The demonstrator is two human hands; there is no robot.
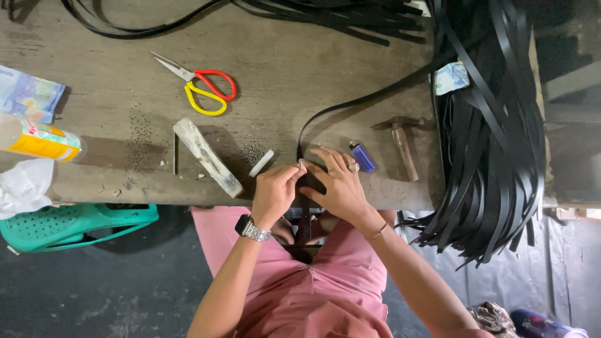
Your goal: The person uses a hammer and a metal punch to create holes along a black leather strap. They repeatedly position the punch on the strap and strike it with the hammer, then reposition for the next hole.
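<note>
Head view: both hands, left hand [274, 191] & right hand [338, 184], pinch one black strap [350, 106] at bench edge, w/ big strap pile [494, 144] untouched, scissors [200, 87] & hammer [400, 144] idle, so early stage.

Workbench layout
Scissors [199, 89] lie behind the block [207, 158]; lighter [362, 157] sits left of hammer [400, 143], beside strap [338, 114].

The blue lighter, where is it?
The blue lighter lies on the wooden table, just right of the right hand and left of the hammer.
</note>
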